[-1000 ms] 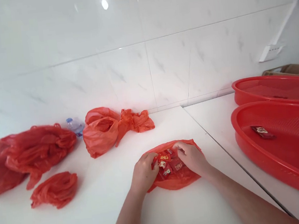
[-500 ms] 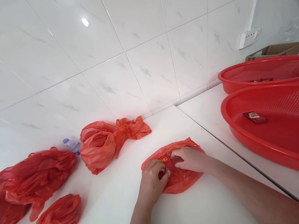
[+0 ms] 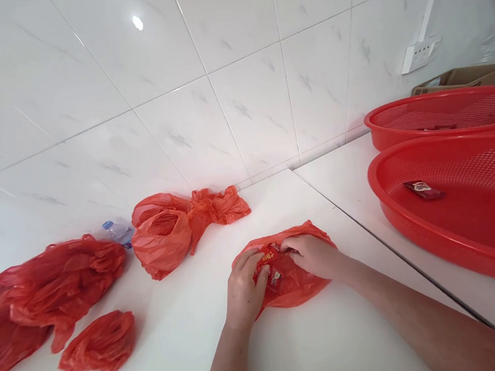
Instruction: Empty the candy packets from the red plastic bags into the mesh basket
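A red plastic bag [image 3: 300, 289] lies spread on the white table with its mouth facing up. Small red packets with yellow and white print, one a red packet [image 3: 269, 255] and another a dark packet [image 3: 275, 277], show inside it. My left hand [image 3: 245, 280] reaches over the bag's left side, fingers and thumb curled round red material beside the packets. From the right, my right hand [image 3: 311, 255] dips in with bent fingers closed near the upper packets. What either hand's fingertips hold is hidden.
Two red mesh baskets, a near basket [image 3: 384, 200] and a far basket [image 3: 375, 136], stand at right; a dark red packet [image 3: 424, 190] lies in the near one. Crumpled red bags [image 3: 162, 241] and a plastic bottle [image 3: 117, 231] sit left. A cardboard box [image 3: 461, 77] stands behind.
Both hands have stayed in the bag. My left fingers have shifted slightly left, and more of the printed packets shows between the hands. The view has tilted slightly.
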`<state>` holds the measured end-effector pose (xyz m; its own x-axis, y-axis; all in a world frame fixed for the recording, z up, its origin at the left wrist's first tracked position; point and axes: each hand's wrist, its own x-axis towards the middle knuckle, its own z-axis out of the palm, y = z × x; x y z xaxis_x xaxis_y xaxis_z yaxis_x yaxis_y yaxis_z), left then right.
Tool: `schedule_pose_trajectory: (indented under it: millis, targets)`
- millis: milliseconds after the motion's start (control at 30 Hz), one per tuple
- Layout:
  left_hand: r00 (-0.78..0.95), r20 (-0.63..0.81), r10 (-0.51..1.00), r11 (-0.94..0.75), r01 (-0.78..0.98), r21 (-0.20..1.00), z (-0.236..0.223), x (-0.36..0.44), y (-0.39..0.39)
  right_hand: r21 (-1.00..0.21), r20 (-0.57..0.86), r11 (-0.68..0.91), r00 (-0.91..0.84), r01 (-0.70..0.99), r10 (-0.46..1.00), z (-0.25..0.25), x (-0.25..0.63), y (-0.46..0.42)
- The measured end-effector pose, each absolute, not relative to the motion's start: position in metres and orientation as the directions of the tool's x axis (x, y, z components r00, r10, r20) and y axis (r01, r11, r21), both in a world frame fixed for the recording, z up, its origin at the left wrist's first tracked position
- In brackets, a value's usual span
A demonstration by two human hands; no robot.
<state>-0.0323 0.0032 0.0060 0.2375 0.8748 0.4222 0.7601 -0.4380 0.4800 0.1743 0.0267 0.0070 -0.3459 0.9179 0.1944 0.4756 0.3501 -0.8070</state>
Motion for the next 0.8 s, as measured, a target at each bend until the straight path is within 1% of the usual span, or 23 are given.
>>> schedule_pose_trajectory:
  millis: [133, 267, 333, 467, 567, 700, 800]
  targets:
    - [0.241, 0.47, 0.849, -0.472, 0.745, 0.472, 0.006, -0.031, 0.002, -0.822, 0.285, 0.389, -0.29, 0.415, 0.913, 0.012, 0.172, 0.026]
    - [0.269, 0.432, 0.861, -0.48, 0.713, 0.511, 0.005, -0.027, 0.0, -0.804, 0.339, 0.449, -0.319, 0.391, 0.885, 0.015, 0.168, 0.021]
    - [0.282, 0.407, 0.869, -0.479, 0.687, 0.547, 0.005, -0.025, 0.0, -0.796, 0.335, 0.459, -0.344, 0.394, 0.877, 0.016, 0.165, 0.017]
    - [0.302, 0.374, 0.877, -0.477, 0.647, 0.595, 0.005, -0.024, 0.001, -0.825, 0.255, 0.407, -0.383, 0.392, 0.888, 0.019, 0.161, 0.012]
    - [0.237, 0.393, 0.889, -0.442, 0.669, 0.598, 0.005, -0.027, 0.003, -0.82, 0.241, 0.392, -0.369, 0.418, 0.898, 0.019, 0.164, 0.013]
    - [0.123, 0.408, 0.905, -0.375, 0.685, 0.625, 0.003, -0.031, 0.004, -0.791, 0.3, 0.425, -0.327, 0.44, 0.896, 0.017, 0.169, 0.019]
    - [0.086, 0.391, 0.916, -0.339, 0.688, 0.642, 0.003, -0.032, 0.005, -0.785, 0.309, 0.432, -0.323, 0.444, 0.894, 0.015, 0.17, 0.021]
